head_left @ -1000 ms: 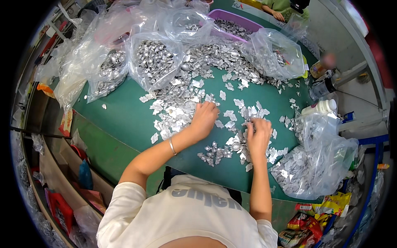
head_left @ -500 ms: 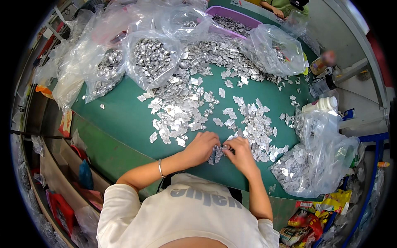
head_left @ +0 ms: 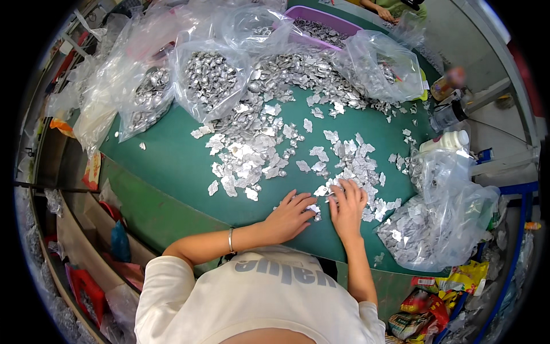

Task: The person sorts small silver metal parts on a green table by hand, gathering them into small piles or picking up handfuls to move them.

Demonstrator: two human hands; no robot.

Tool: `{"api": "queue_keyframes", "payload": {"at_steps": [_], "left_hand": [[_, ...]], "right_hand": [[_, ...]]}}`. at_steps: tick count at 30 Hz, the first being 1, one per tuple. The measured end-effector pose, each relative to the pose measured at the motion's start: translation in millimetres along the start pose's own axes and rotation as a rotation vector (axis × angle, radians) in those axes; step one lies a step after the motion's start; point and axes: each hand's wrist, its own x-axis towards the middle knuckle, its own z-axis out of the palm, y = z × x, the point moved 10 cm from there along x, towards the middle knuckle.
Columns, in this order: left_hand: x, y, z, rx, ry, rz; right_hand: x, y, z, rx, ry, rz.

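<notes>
My left hand (head_left: 288, 218) lies low over the green tabletop (head_left: 177, 166) near its front edge, fingers stretched and apart. A few small silver metal pieces (head_left: 314, 211) show at its fingertips, partly hidden by them. To its right, my right hand (head_left: 348, 209) reaches onto the near edge of a loose heap of flat, wavy-edged silver metal pieces (head_left: 356, 163). Its fingers are spread and touch pieces there; none is plainly gripped. A larger heap of similar pieces (head_left: 243, 163) spreads ahead and to the left.
Clear plastic bags of metal pieces stand at the far left (head_left: 209, 80) and right (head_left: 409, 229). A purple bin (head_left: 338, 20) with more pieces sits at the back. White bottle (head_left: 447, 141) by the right edge. Another person's hand (head_left: 387, 14) is at the far right.
My hands have moved apart from the cluster of metal pieces they were pinching together. The right has shifted forward and right onto the heap; the left has opened and come slightly nearer.
</notes>
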Motion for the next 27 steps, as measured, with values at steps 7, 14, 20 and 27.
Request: {"api": "queue_keyframes", "payload": {"at_steps": [7,14,20,27], "left_hand": [[-8,4,-9,-0.04,0.032,-0.003],[-4,1,-12,-0.059,0.144,-0.064],[-10,-7,-32,-0.006,0.26,-0.077],[-4,-8,-25,-0.026,0.199,-0.088]], "right_hand": [[9,27,-17,-0.063,0.112,0.128],[12,-12,4,0.059,-0.053,-0.05],[17,16,-4,0.032,0.07,0.015],[-8,-37,-6,0.182,-0.133,-0.011]]}}
